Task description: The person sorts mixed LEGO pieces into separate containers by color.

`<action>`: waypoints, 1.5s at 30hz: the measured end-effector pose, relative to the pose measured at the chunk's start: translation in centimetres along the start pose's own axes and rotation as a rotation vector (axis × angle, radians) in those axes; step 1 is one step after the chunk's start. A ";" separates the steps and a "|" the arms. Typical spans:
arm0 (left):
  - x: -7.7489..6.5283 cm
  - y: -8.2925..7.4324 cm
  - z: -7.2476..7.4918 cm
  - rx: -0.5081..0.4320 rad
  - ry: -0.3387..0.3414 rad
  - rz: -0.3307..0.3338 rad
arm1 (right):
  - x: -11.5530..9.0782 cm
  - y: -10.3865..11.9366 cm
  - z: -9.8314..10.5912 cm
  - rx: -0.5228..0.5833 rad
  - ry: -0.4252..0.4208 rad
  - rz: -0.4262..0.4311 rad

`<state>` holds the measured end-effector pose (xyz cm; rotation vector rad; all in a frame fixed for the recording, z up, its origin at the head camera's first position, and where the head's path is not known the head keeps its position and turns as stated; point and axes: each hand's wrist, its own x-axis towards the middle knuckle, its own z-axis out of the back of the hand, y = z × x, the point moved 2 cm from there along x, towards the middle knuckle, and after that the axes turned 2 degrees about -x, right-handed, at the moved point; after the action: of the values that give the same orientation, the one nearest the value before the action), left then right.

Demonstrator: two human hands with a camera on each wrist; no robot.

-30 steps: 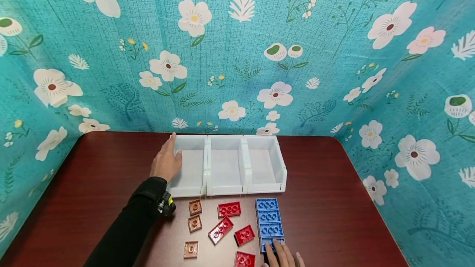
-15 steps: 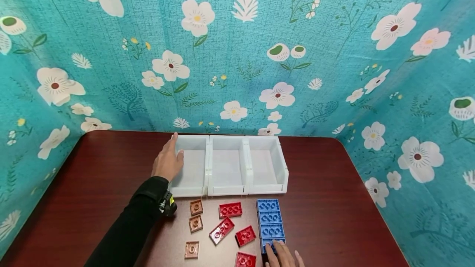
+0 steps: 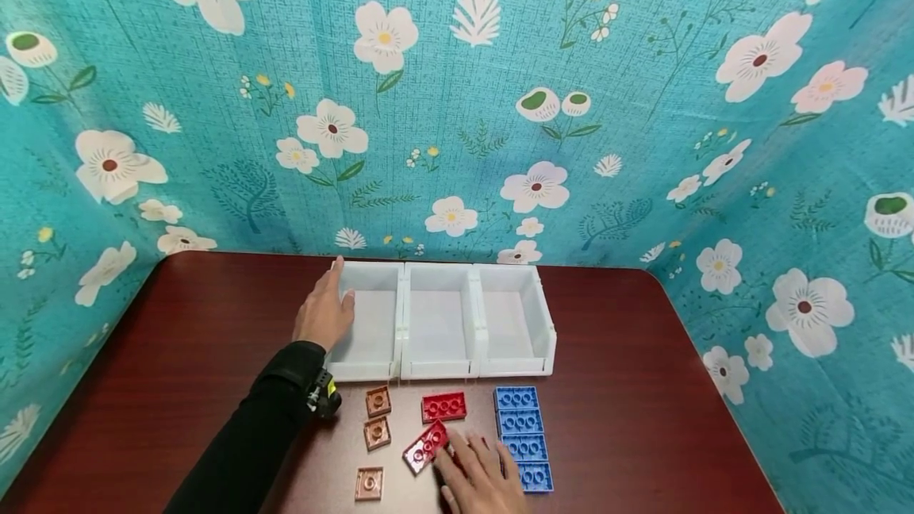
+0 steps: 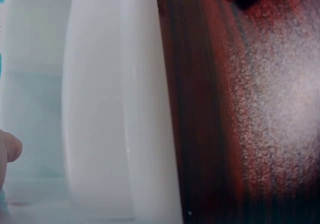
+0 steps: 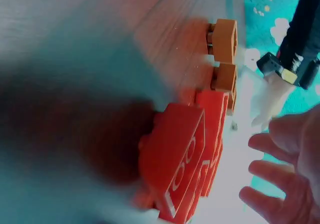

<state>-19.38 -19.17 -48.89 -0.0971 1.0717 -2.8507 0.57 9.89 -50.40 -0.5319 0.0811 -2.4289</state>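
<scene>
In the head view my left hand [image 3: 324, 314] rests at the left wall of the leftmost white bin [image 3: 367, 371], fingers straight and thumb over its inside. My right hand [image 3: 481, 478] is over the red bricks, fingers spread and slightly bent, holding nothing. Its fingertips are right at a slanted red brick [image 3: 426, 446]. The nearer red bricks are hidden under this hand; the right wrist view shows a red brick [image 5: 172, 156] close below the fingers [image 5: 272, 171]. Another red brick [image 3: 443, 407] lies farther back. Blue bricks [image 3: 520, 423] form a column just right of the hand.
Two more white bins, the middle bin [image 3: 437, 369] and the right bin [image 3: 516, 367], stand side by side with the first. Three brown square bricks [image 3: 369, 484] lie left of the red ones. A flowered teal cloth [image 3: 457, 101] hangs around the dark red table [image 3: 614, 403].
My right hand has left the nearest blue brick and moved left over the red bricks, covering the nearer ones. The left hand stays at the bin, and the bricks keep their places.
</scene>
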 end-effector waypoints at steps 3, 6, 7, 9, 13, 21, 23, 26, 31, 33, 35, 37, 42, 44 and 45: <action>0.0 0.0 0.0 -0.002 0.001 -0.003 | 0.9 0.5 -0.3 0.023 0.129 0.084; 0.0 -0.1 -0.1 -0.009 0.009 0.000 | 1.2 0.9 -0.7 0.045 0.209 0.114; 0.0 -0.1 -0.1 -0.013 0.011 -0.002 | 1.3 1.0 -0.9 0.046 0.210 0.112; 0.1 -0.2 -0.1 -0.019 0.011 -0.009 | 1.3 1.2 -1.0 0.052 0.193 0.091; 0.0 -0.2 0.0 -0.024 0.000 -0.020 | 1.6 1.6 -1.0 0.090 0.220 0.010; -0.1 -0.1 -0.2 -0.021 0.001 -0.024 | 2.3 2.2 -1.0 0.107 0.311 -0.201; -0.1 -0.2 -0.2 -0.019 0.001 -0.022 | 2.5 2.2 -1.1 0.097 0.285 -0.217; 0.0 -0.2 -0.2 -0.016 -0.001 -0.016 | 2.7 2.2 -1.2 0.111 0.285 -0.244; 0.1 -0.2 -0.3 -0.012 -0.008 -0.004 | 3.0 2.1 -1.2 0.140 0.322 -0.279; 0.2 -0.1 -0.3 -0.009 -0.009 -0.001 | 3.1 2.2 -1.2 0.141 0.328 -0.283; 0.2 -0.1 -0.2 -0.012 -0.009 0.005 | 3.2 2.2 -1.2 0.135 0.325 -0.283; 0.2 -0.1 -0.2 -0.014 -0.004 0.009 | 3.3 2.2 -1.3 0.126 0.327 -0.279; 0.1 0.1 -0.1 -0.012 -0.002 0.007 | 3.4 2.2 -1.4 0.127 0.328 -0.271; 0.1 0.2 -0.1 -0.012 -0.004 0.004 | 3.5 2.2 -1.5 0.130 0.327 -0.272; 0.1 0.3 -0.1 -0.013 -0.005 0.003 | 3.6 2.3 -1.5 0.135 0.326 -0.276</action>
<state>-19.42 -19.33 -49.09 -0.1027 1.0881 -2.8394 -1.24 5.82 -50.93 -0.0861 -0.0211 -2.7477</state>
